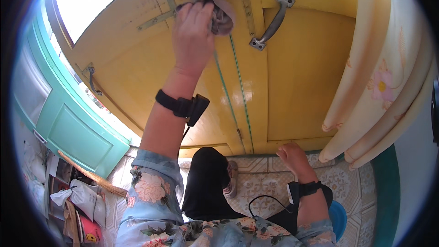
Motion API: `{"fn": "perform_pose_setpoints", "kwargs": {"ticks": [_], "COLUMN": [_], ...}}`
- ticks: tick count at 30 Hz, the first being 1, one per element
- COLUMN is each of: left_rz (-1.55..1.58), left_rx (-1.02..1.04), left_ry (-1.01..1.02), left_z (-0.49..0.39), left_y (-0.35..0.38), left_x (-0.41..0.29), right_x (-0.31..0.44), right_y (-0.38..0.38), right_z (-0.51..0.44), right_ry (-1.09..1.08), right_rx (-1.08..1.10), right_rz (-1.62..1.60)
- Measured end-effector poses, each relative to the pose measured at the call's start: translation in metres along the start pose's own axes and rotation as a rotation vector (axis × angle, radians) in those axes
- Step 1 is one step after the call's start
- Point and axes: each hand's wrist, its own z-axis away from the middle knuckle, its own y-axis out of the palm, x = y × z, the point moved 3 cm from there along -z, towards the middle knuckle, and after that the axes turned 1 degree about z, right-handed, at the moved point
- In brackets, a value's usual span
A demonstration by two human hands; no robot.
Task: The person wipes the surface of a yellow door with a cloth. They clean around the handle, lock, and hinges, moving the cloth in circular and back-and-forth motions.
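Note:
My left hand (193, 34) grips a crumpled greyish-brown cloth (223, 20) against the upper part of a yellow wooden door (301, 72). The cloth is slightly blurred and lies across green-edged seams between the door's panels. Just right of it are a metal corner bracket (250, 13) and a grey metal pull handle (273, 22). A flat metal brace (156, 20) sits left of the cloth. Low down, near the door's bottom edge, my right hand (294, 159) has its fingers curled, and I see nothing in them. Both wrists wear black straps with small devices.
A cream flowered curtain (382, 85) hangs at the right. Behind my right forearm a blue basin (337, 219) rests on the patterned tile floor (260, 185). At left are a turquoise door (80, 137), a straw broom (92, 176) and a tied white bag (82, 195).

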Motion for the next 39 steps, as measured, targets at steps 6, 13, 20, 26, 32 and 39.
{"fn": "perform_pose_setpoints", "kwargs": {"ticks": [6,13,20,26,32,39], "left_rz": [-0.047,-0.016,0.107,0.166,-0.186,-0.291], "left_rx": [-0.006,0.123,0.398,0.491,-0.076,-0.075], "left_ry": [0.021,0.030,0.073,-0.010,0.162,0.142], "left_z": [0.025,0.099,0.171,0.145,-0.016,-0.119], "left_y": [0.014,0.023,0.009,-0.030,-0.070,-0.058], "left_x": [-0.012,-0.038,-0.062,-0.049,0.039,0.082], "right_x": [0.009,0.012,0.008,0.001,-0.003,-0.005], "right_y": [-0.001,-0.008,-0.005,0.005,0.010,0.016], "right_z": [0.002,0.006,0.005,0.002,0.003,0.000], "right_ry": [-0.019,-0.038,-0.053,0.008,-0.026,-0.017], "right_rx": [-0.005,0.010,-0.016,0.088,0.061,0.066], "right_rz": [-0.010,0.001,-0.038,0.041,0.029,0.027]}}
